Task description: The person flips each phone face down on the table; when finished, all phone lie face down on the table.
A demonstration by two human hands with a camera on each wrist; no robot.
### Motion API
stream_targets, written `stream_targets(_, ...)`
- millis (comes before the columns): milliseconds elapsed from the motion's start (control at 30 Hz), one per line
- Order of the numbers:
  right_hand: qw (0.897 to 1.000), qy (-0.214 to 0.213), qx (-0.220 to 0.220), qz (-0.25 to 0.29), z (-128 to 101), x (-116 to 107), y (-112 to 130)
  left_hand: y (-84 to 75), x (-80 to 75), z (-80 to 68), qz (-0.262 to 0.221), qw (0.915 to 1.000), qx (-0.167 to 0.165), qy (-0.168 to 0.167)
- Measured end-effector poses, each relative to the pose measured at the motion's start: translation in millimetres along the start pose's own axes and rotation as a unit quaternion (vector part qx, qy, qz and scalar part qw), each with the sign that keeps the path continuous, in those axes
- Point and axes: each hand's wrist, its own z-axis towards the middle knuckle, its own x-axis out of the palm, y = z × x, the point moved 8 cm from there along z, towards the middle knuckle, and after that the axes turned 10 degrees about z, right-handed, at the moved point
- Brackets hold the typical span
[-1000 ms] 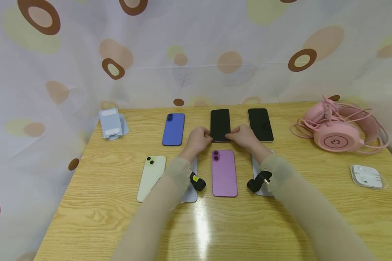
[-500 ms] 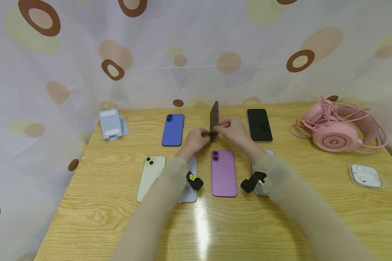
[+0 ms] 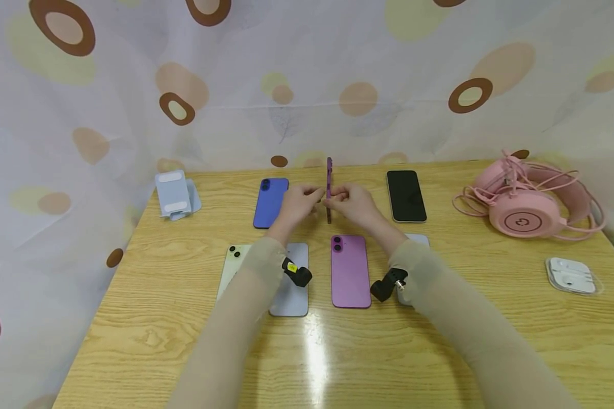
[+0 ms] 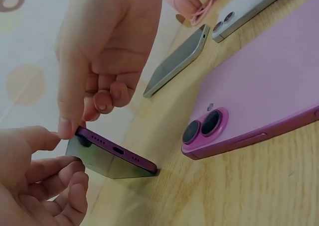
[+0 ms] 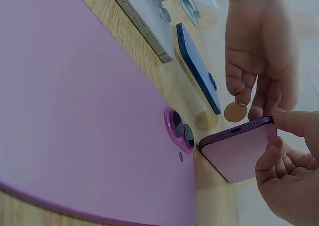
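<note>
A smartphone with a dark purple edge stands on its long side on the wooden table. Its dark screen faces left in the left wrist view; its pinkish back shows in the right wrist view. My right hand pinches the phone by a corner at its near end. My left hand has bent fingertips at the same corner, on the screen side. Just nearer lies a pink phone, back up. A blue phone is left of the hands, a black-screened phone to their right.
Under the forearms lie a pale green phone, a greyish phone and another pale one. A light blue phone stand is at the back left. Pink headphones and boxed white earphones occupy the right.
The purple-edged phone was lying flat, screen up, and has been turned up onto its long side. My right hand has moved left with it; my left hand has risen from its near corner.
</note>
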Motion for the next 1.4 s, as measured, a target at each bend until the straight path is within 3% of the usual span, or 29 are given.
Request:
stream_targets(333,1.000,0.027,-0.012,-0.007,0.7,10.6,6.5,-6.7,-9.6,1.9,0.060,0.9976,0.028,-0.021)
stream_targets(533,0.999,0.044,-0.015,-0.014,2.4,13.9,1.1,-0.2,-14.4,2.7,0.075,0.9964,0.011,-0.037)
stream_targets(800,0.996,0.052,0.038,-0.068,3.5,7.3,-21.3,14.1,-20.0,-1.7,0.049,0.9977,-0.014,-0.044)
stream_targets(967,0.993,0.067,0.060,-0.074,2.9,9.8,-29.0,23.1,-20.5,-2.8,0.074,0.9961,-0.020,-0.045)
stream_targets(1400,0.991,0.054,0.053,-0.108,2.2,4.0,-30.1,34.2,-10.8,-6.1,0.096,0.9949,-0.018,-0.025)
